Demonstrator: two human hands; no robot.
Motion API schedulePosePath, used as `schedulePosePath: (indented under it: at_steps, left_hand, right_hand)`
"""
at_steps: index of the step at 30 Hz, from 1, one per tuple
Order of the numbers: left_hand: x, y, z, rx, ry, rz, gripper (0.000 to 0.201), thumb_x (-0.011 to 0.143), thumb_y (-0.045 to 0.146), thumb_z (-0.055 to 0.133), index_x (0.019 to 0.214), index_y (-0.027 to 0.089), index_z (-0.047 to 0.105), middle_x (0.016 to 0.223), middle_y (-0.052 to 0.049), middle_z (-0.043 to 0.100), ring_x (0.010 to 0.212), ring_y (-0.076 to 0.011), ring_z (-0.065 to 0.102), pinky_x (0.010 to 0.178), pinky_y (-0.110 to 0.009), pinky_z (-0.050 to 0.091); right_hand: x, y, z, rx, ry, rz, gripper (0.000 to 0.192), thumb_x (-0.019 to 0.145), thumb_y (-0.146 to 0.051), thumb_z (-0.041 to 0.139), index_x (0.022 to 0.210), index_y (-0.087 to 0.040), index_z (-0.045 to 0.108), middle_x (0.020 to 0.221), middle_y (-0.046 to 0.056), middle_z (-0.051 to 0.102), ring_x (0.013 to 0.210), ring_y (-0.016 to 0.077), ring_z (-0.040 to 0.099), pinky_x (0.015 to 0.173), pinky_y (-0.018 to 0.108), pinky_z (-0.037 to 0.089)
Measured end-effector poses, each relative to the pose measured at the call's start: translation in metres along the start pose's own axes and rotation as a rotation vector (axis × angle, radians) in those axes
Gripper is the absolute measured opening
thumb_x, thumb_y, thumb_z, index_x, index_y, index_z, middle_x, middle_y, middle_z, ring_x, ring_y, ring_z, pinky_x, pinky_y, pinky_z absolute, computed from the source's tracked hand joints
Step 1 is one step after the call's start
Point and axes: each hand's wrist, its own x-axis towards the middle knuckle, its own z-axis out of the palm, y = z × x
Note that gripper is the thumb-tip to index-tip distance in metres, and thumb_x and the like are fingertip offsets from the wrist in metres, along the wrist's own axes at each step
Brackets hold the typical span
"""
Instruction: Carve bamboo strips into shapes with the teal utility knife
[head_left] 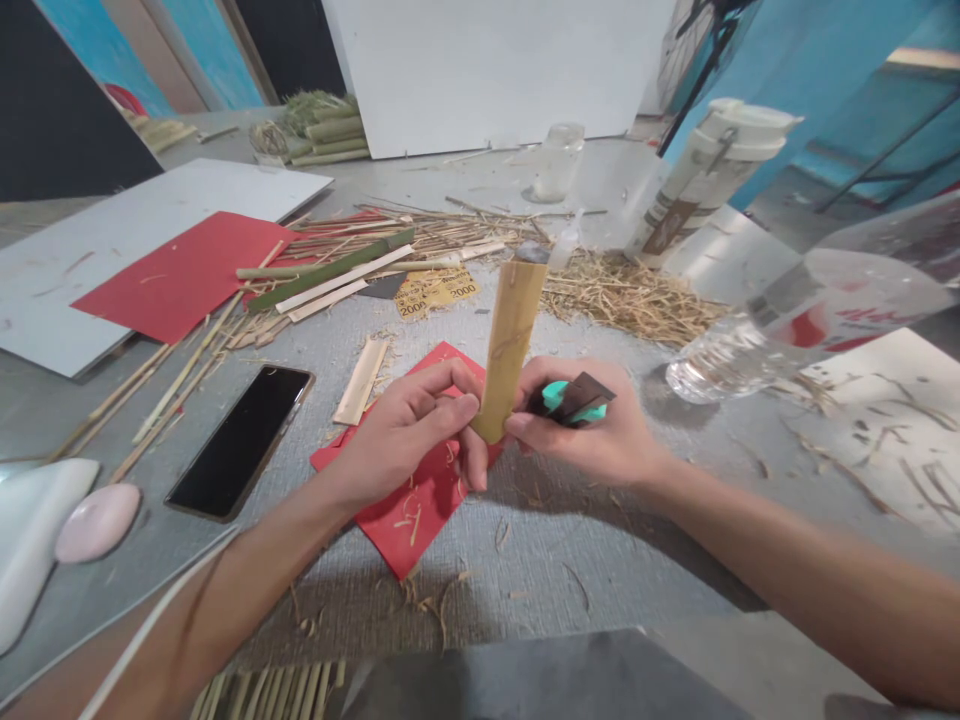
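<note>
At the far left of the grey table (525, 560) a pink pebble-shaped object (97, 522) is seen, and just right of it a black phone (240, 440) is laid face up, well left of the bamboo strip. A red card (409, 500) is spread flat under and just left of the strip's lower end, with thin shavings scattered over it.

Now the left hand (409, 430): it is curled narrow, thumb and fingers pinched on the bottom of the bamboo strip (511, 340) from its left side. The strip is held nearly upright above the red card, its long axis running up and away from the wearer, tilted slightly to the right at the top. Its lower end is caught between the two hands; its upper end stands free, in front of the loose straw (630, 295) beyond it.

The right hand (592, 430) is pressed against the strip's right side, so both hands are equally near. It is closed around a small teal-and-black cutter (574, 400), which is kept just right of the strip's base. Whether a blade is touching the strip cannot be told.

Further right of the strip, a clear plastic bottle (795, 320) is seen on its side.
</note>
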Motion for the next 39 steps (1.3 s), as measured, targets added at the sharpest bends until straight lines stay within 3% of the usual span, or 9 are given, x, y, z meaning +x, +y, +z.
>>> schedulePosePath:
  at_steps: [6, 12, 17, 22, 27, 30, 33, 39]
  left_hand:
    - [0.001, -0.003, -0.001, -0.003, 0.047, 0.056, 0.026, 0.103, 0.046, 0.071, 0.101, 0.021, 0.064, 0.067, 0.001, 0.077, 0.052, -0.0109, 0.066, 0.056, -0.020, 0.052]
    - [0.004, 0.000, -0.002, 0.105, 0.226, 0.149, 0.022, 0.088, 0.036, 0.089, 0.086, 0.019, 0.075, 0.070, 0.002, 0.066, 0.059, -0.0094, 0.057, 0.055, -0.020, 0.046]
    - [0.008, 0.003, 0.001, -0.072, 0.287, 0.217, 0.029, 0.087, 0.044, 0.090, 0.090, 0.020, 0.075, 0.092, -0.001, 0.068, 0.079, -0.0116, 0.062, 0.072, -0.023, 0.055]
    - [0.011, 0.005, 0.003, -0.226, 0.353, 0.213, 0.026, 0.092, 0.040, 0.085, 0.097, 0.023, 0.067, 0.101, 0.000, 0.073, 0.084, -0.0137, 0.071, 0.065, -0.022, 0.058]
    - [0.011, 0.006, 0.000, -0.242, 0.398, 0.211, 0.033, 0.086, 0.040, 0.092, 0.092, 0.020, 0.066, 0.089, 0.001, 0.073, 0.069, -0.0087, 0.066, 0.057, -0.016, 0.053]
    - [0.010, 0.006, -0.002, -0.270, 0.422, 0.228, 0.034, 0.083, 0.039, 0.094, 0.091, 0.018, 0.069, 0.077, 0.004, 0.067, 0.057, -0.0047, 0.056, 0.054, -0.013, 0.051]
    - [0.009, 0.006, -0.002, -0.285, 0.396, 0.224, 0.035, 0.080, 0.037, 0.097, 0.095, 0.017, 0.072, 0.075, 0.005, 0.063, 0.056, -0.0046, 0.052, 0.054, -0.013, 0.049]
    - [0.004, 0.003, 0.003, -0.281, 0.188, 0.189, 0.037, 0.085, 0.029, 0.093, 0.109, 0.023, 0.066, 0.076, 0.005, 0.066, 0.064, -0.0082, 0.057, 0.067, -0.019, 0.050]
  right_hand:
    - [-0.001, 0.005, 0.000, 0.022, 0.012, 0.021, 0.013, 0.091, -0.022, 0.078, 0.082, -0.021, 0.068, 0.063, -0.005, 0.064, 0.054, 0.0109, 0.057, 0.050, 0.026, 0.041]
    - [0.000, 0.008, 0.001, 0.053, -0.006, -0.032, 0.007, 0.089, -0.016, 0.081, 0.091, -0.022, 0.077, 0.070, -0.005, 0.069, 0.058, 0.0105, 0.060, 0.054, 0.025, 0.046]
    - [0.000, 0.009, -0.001, 0.020, -0.045, -0.140, 0.003, 0.096, -0.020, 0.076, 0.095, -0.021, 0.079, 0.079, -0.001, 0.077, 0.062, 0.0113, 0.065, 0.058, 0.025, 0.051]
    - [-0.001, 0.011, -0.003, 0.034, 0.002, -0.074, 0.009, 0.100, -0.026, 0.072, 0.094, -0.021, 0.077, 0.072, -0.001, 0.073, 0.056, 0.0119, 0.061, 0.055, 0.028, 0.050]
    - [-0.003, 0.013, -0.006, 0.013, 0.090, -0.034, 0.013, 0.100, -0.029, 0.071, 0.090, -0.021, 0.074, 0.068, -0.002, 0.070, 0.054, 0.0124, 0.057, 0.053, 0.028, 0.045]
    - [-0.004, 0.012, -0.009, 0.020, 0.054, -0.084, 0.014, 0.101, -0.031, 0.069, 0.091, -0.023, 0.074, 0.070, -0.001, 0.070, 0.056, 0.0130, 0.058, 0.055, 0.029, 0.044]
    - [-0.005, 0.008, -0.010, -0.016, 0.037, -0.125, 0.019, 0.102, -0.034, 0.065, 0.087, -0.024, 0.071, 0.066, -0.002, 0.064, 0.056, 0.0138, 0.053, 0.055, 0.031, 0.041]
    - [-0.001, 0.001, -0.004, -0.191, 0.008, -0.104, 0.022, 0.098, -0.029, 0.066, 0.078, -0.024, 0.057, 0.064, -0.005, 0.053, 0.054, 0.0111, 0.043, 0.053, 0.029, 0.033]
